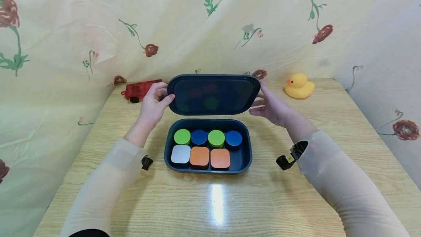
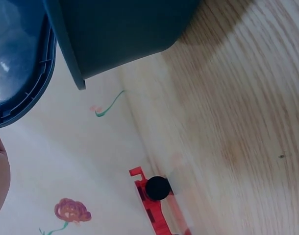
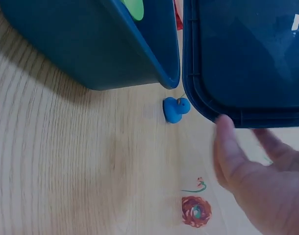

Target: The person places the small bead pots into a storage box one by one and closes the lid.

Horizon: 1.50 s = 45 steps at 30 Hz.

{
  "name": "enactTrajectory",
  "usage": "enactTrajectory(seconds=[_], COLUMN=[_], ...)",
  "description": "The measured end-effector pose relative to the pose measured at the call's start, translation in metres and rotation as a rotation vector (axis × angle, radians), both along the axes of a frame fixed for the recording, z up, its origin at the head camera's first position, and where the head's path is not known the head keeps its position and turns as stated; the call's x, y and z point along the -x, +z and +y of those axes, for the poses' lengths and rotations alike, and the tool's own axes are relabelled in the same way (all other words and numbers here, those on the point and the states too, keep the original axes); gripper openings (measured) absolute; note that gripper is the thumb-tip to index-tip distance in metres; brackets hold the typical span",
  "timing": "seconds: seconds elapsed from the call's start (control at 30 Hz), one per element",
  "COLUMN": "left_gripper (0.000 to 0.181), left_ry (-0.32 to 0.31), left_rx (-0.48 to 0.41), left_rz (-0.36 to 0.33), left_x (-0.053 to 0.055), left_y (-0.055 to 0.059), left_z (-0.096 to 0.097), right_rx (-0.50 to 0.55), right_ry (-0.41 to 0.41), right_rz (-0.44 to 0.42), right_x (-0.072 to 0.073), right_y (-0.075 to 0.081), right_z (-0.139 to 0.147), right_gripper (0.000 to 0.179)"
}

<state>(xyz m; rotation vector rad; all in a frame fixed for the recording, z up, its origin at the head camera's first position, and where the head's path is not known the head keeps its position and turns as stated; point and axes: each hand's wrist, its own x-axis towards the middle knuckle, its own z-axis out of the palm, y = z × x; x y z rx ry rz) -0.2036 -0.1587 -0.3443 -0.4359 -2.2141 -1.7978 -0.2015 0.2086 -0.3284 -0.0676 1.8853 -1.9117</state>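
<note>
A dark blue lid [image 1: 213, 96] is raised with its underside facing me, above and behind a dark blue box [image 1: 210, 171]. My left hand [image 1: 154, 105] pinches the lid's left end, thumb on the underside. My right hand [image 1: 274, 107] is at the lid's right end, fingers fairly straight and spread, fingertips [image 3: 225, 122] right at the rim. Inside the box, the back row has round green pieces [image 1: 216, 138] alternating with round blue pieces [image 1: 234, 139]. The front row has a white square piece [image 1: 180, 154] and two orange square pieces [image 1: 220, 158].
A red toy vehicle [image 1: 139, 90] is at the back left of the wooden table [image 1: 263, 200]. At the back right sits a yellow rubber duck [image 1: 298, 86]. A blue duck [image 3: 174, 110], hidden in the head view, stands behind the box. Flower-patterned cloth [image 1: 184, 28] hangs behind the table.
</note>
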Motion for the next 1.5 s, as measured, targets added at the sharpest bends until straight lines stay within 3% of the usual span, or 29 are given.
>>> enactTrajectory(seconds=[0.23,0.37,0.5,0.67,0.77,0.97,1.1,1.2,1.4,1.5], left_gripper=[0.027,0.028,0.035,0.048,0.052,0.060,0.061,0.069,0.106,0.117], left_ry=[-0.001,0.046,0.088,0.056,-0.010,-0.175,-0.222,-0.265,-0.421,-0.411], left_rx=[0.037,0.206,0.431,0.541,0.494,0.190,0.060,-0.008,-0.009,0.095], left_rz=[-0.031,-0.038,0.019,0.038,-0.036,-0.240,-0.330,-0.369,-0.427,-0.393], left_x=[-0.001,-0.004,-0.009,-0.011,-0.011,-0.009,-0.010,-0.011,-0.013,-0.014], left_y=[-0.003,-0.001,0.003,0.004,0.003,0.005,0.006,0.005,0.001,-0.002], left_z=[-0.001,-0.001,-0.002,-0.004,-0.006,-0.008,-0.010,-0.014,-0.022,-0.026], right_rx=[0.019,0.029,0.045,0.067,0.064,0.073,0.106,0.125,0.121,0.115], right_ry=[0.127,0.132,0.109,0.063,0.050,0.016,-0.005,-0.008,0.052,0.079], right_rz=[-0.084,-0.080,-0.044,-0.003,0.019,0.106,0.166,0.227,0.441,0.497], right_x=[0.000,-0.001,-0.002,-0.002,-0.003,-0.005,-0.011,-0.015,-0.016,-0.016], right_y=[-0.003,-0.005,-0.008,-0.011,-0.013,-0.015,-0.014,-0.015,-0.026,-0.030], right_z=[0.003,0.001,0.000,-0.001,-0.002,-0.004,-0.009,-0.011,-0.009,-0.006], right_gripper=[0.099,0.099,0.101,0.102,0.100,0.085,0.074,0.080,0.097,0.096])
